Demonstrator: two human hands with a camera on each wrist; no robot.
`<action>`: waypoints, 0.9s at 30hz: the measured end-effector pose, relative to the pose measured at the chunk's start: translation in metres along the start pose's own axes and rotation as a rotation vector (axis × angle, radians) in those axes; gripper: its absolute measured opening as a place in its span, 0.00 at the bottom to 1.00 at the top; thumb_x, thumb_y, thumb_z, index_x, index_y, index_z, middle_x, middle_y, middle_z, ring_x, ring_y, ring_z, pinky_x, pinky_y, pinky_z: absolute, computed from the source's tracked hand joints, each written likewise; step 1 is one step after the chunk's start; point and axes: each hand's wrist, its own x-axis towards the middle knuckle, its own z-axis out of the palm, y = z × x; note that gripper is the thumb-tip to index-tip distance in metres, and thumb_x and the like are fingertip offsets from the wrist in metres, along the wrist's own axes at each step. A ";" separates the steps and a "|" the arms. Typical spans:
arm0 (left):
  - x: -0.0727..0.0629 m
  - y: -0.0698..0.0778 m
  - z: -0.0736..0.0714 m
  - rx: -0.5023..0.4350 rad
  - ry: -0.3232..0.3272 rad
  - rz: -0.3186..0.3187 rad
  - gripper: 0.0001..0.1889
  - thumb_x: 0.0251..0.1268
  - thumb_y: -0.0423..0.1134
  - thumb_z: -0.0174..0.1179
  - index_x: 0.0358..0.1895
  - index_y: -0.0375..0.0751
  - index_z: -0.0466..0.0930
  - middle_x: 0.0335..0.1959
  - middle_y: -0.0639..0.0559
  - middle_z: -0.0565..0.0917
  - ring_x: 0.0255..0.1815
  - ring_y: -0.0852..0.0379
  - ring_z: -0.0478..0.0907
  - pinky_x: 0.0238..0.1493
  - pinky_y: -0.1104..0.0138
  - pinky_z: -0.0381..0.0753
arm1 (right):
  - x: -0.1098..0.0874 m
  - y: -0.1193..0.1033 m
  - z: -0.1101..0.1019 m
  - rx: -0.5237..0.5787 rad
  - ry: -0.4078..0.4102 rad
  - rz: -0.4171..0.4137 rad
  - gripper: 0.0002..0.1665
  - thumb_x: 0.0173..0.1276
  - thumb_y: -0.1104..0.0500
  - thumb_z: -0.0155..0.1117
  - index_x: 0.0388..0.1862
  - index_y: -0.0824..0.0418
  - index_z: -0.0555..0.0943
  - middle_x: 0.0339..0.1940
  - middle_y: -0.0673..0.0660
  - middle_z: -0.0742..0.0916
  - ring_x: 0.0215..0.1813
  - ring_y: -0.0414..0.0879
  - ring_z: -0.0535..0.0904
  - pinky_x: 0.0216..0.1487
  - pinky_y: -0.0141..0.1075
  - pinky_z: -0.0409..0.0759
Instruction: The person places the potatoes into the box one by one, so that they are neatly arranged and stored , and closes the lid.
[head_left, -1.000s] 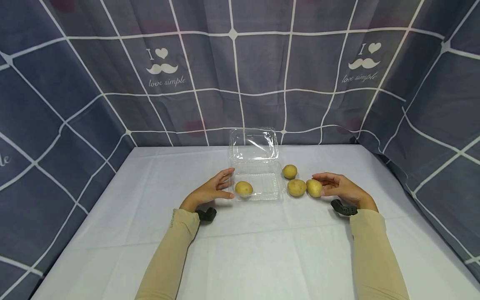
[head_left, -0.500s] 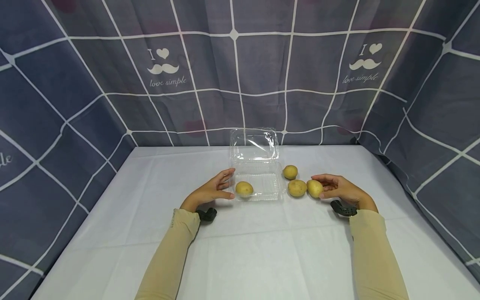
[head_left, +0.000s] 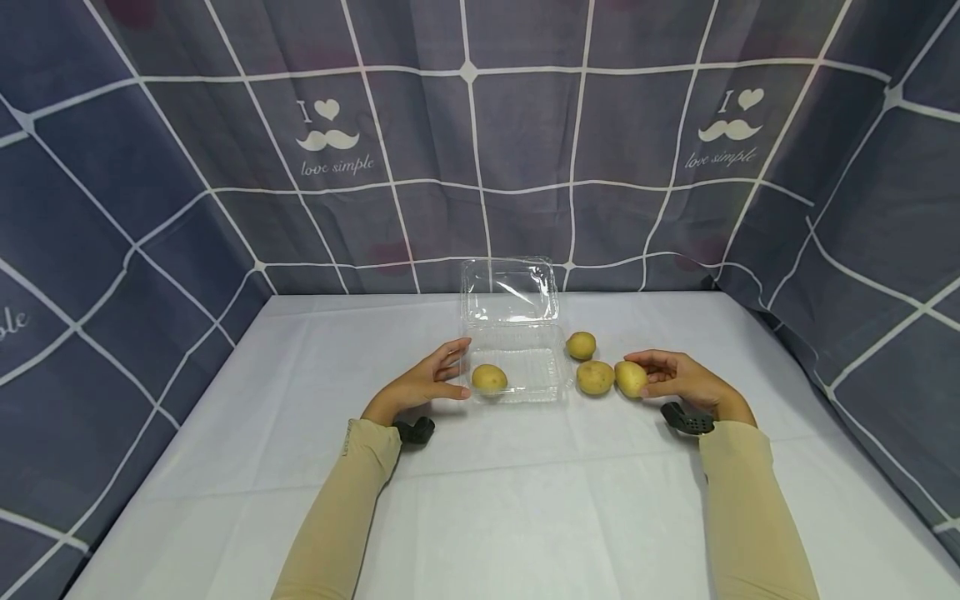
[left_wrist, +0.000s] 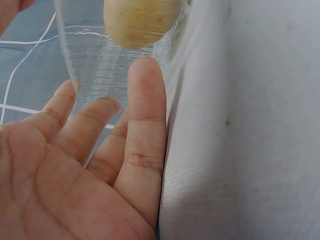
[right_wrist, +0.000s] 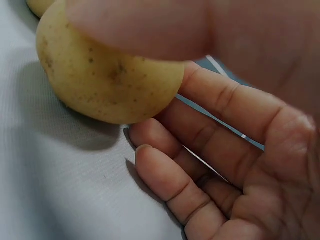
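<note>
A clear plastic clamshell box (head_left: 525,383) stands on the white cloth with its lid (head_left: 510,292) raised at the back. One yellow potato (head_left: 489,379) lies inside, near the front left corner. My left hand (head_left: 423,379) is at the box's left side, its fingers (left_wrist: 145,100) loosely extended right at the ribbed wall. Right of the box, my right hand (head_left: 678,375) pinches a potato (right_wrist: 110,85) between thumb and fingers, low over the cloth. Its other fingers lie loosely curled below. A second potato (head_left: 595,377) sits directly left of the pinched one.
Another potato (head_left: 581,345) lies behind these, close to the box's right wall. White cloth (head_left: 487,517) covers the table. Grey-blue checked curtains (head_left: 420,150) rise along the back and both sides.
</note>
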 end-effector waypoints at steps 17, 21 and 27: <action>0.000 -0.001 -0.001 -0.002 0.004 -0.005 0.52 0.71 0.28 0.70 0.90 0.40 0.44 0.90 0.39 0.47 0.87 0.33 0.52 0.82 0.41 0.62 | 0.001 0.001 0.001 0.052 0.105 0.018 0.34 0.67 0.75 0.73 0.72 0.79 0.75 0.53 0.40 0.90 0.50 0.39 0.84 0.51 0.28 0.85; 0.000 -0.001 -0.001 0.000 0.001 -0.002 0.52 0.71 0.28 0.70 0.90 0.40 0.44 0.90 0.38 0.47 0.87 0.33 0.53 0.82 0.42 0.63 | 0.001 0.000 0.001 0.064 0.120 0.025 0.33 0.68 0.74 0.72 0.72 0.72 0.78 0.53 0.40 0.90 0.52 0.39 0.85 0.52 0.29 0.85; 0.000 -0.001 -0.002 -0.001 -0.004 -0.002 0.53 0.71 0.30 0.71 0.90 0.41 0.44 0.90 0.39 0.47 0.87 0.33 0.53 0.81 0.42 0.65 | 0.001 -0.004 0.000 0.058 0.152 0.073 0.33 0.68 0.71 0.74 0.72 0.62 0.81 0.55 0.37 0.88 0.54 0.38 0.85 0.54 0.29 0.84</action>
